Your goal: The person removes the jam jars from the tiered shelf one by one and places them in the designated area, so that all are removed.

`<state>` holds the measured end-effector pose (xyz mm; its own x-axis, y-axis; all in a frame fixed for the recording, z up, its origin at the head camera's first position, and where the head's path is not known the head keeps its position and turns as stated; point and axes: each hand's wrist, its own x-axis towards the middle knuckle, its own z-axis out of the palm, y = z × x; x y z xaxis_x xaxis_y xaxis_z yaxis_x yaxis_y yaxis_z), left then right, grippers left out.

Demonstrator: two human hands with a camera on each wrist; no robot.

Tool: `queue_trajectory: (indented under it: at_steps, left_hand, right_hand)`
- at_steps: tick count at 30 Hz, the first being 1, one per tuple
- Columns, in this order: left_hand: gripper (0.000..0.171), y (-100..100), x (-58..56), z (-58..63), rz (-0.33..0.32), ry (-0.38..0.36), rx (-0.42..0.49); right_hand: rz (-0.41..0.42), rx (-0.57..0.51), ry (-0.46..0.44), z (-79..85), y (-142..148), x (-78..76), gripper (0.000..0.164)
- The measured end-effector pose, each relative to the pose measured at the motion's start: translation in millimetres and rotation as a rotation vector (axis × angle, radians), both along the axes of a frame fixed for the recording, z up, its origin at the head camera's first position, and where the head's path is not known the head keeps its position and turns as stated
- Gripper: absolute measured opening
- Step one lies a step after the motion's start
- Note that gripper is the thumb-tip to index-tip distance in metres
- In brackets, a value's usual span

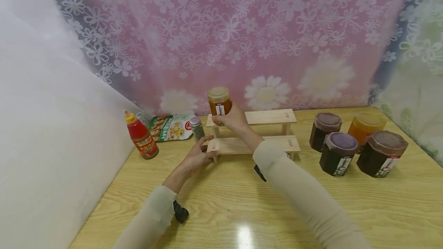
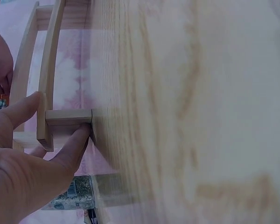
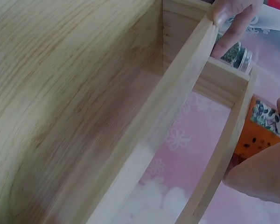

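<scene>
The wooden table (image 1: 346,210) carries everything, with a flowered curtain (image 1: 263,30) hanging behind it. Near the middle stands a small wooden rack (image 1: 263,117) with 2 steps, 1 higher at the back and 1 lower in front. To the right of it, well apart, 4 jars (image 1: 360,143) stand in a group: 3 dark ones and 1 orange. To the left of the rack lie a food packet (image 1: 170,126) and a red sauce bottle (image 1: 142,136) with a yellow cap, and a small spice shaker (image 1: 197,127) stands just beside the left end of the rack.

The right hand (image 1: 232,120) is wrapped around an orange jar (image 1: 219,101) with a pale lid and holds it upright at the left end of the upper step. From the head view I cannot tell whether the bottom of the jar already touches the step. The left hand (image 1: 197,157) holds the left end of the lower step, with the thumb above and the fingers (image 2: 74,147) pressing on the leg under it, so the rack is kept steady.

I judge that the step in hand is putting this jar on the upper step. The next move, I think, calls for setting the jar fully on the board, not over the edge, and opening the fingers only when it stands flat, while the other hand keeps the rack from moving.
</scene>
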<state>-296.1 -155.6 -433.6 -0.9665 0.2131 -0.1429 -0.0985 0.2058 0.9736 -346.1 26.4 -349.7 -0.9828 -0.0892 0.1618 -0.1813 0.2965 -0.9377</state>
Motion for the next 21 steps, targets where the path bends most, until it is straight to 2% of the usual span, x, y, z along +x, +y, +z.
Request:
queue_trajectory:
  at_steps: [9, 21]
  left_hand:
    - [0.069, -0.2, -2.8, -1.2, 0.006, -0.011, -0.003]
    - [0.07, 0.0, 0.1, -2.0, 0.008, 0.01, -0.009]
  right_hand:
    - [0.068, 0.008, -0.026, 0.1, 24.1, 7.0, 0.071]
    - [0.056, 0.054, -0.056, -1.7, 54.4, 26.3, 0.08]
